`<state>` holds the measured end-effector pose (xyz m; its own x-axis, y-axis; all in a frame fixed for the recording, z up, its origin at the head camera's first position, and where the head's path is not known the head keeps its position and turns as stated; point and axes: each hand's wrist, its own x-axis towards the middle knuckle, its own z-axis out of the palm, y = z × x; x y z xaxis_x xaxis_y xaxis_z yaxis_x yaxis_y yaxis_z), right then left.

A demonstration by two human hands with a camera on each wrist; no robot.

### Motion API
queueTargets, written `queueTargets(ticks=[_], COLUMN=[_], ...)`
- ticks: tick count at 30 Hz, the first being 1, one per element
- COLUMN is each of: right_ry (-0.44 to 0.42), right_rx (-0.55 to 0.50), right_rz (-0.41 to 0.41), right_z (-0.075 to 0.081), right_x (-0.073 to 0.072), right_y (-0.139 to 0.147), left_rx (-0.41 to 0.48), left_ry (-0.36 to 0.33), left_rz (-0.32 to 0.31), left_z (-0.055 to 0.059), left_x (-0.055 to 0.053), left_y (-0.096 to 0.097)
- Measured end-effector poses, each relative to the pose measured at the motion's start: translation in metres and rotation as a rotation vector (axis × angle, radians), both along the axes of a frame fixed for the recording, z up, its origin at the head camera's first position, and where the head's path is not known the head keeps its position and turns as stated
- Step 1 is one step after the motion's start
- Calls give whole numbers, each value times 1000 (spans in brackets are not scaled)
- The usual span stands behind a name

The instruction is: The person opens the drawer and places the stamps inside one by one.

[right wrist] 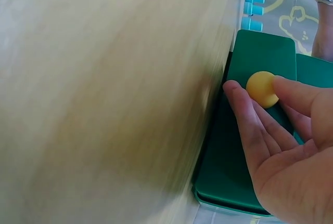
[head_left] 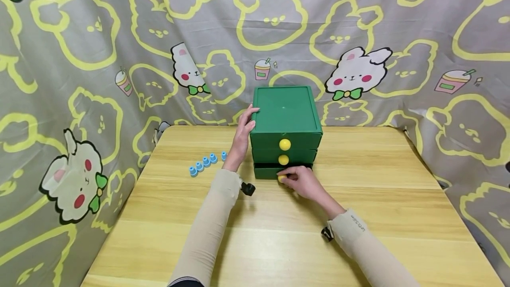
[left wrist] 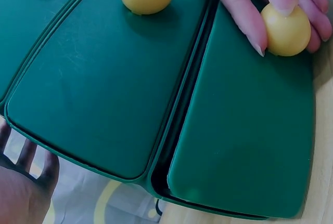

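A green three-drawer cabinet (head_left: 284, 112) stands on the table with a yellow ball knob on each drawer. My right hand (head_left: 304, 183) pinches the bottom drawer's knob (right wrist: 261, 89) between thumb and fingers. That bottom drawer (left wrist: 244, 125) juts a little forward of the two above it, and a dark gap shows over its front in the head view. Against the cabinet's left side rests my left hand (head_left: 240, 138), its fingers extended along the wall near the top edge. The middle knob (head_left: 283, 160) and the top knob (head_left: 284, 145) are untouched.
Several small light-blue pieces (head_left: 206, 161) stand in a slanting row to the left of the cabinet, close to my left forearm. The wooden table (head_left: 382, 216) reaches back to a grey patterned curtain (head_left: 215, 21) behind the cabinet.
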<state>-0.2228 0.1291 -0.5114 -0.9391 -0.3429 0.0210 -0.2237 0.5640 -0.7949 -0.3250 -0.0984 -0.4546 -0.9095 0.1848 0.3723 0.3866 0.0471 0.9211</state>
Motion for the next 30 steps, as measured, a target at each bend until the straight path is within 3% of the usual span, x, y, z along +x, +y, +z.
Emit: queueTargets(ticks=[30], right_ry=[-17], right_rx=[-25], right_rz=[8], right_z=[-1], right_x=[9], right_y=[1], left_rx=[-2], left_ry=[-9], left_rz=[12], left_z=[2], left_x=[3], left_y=[1])
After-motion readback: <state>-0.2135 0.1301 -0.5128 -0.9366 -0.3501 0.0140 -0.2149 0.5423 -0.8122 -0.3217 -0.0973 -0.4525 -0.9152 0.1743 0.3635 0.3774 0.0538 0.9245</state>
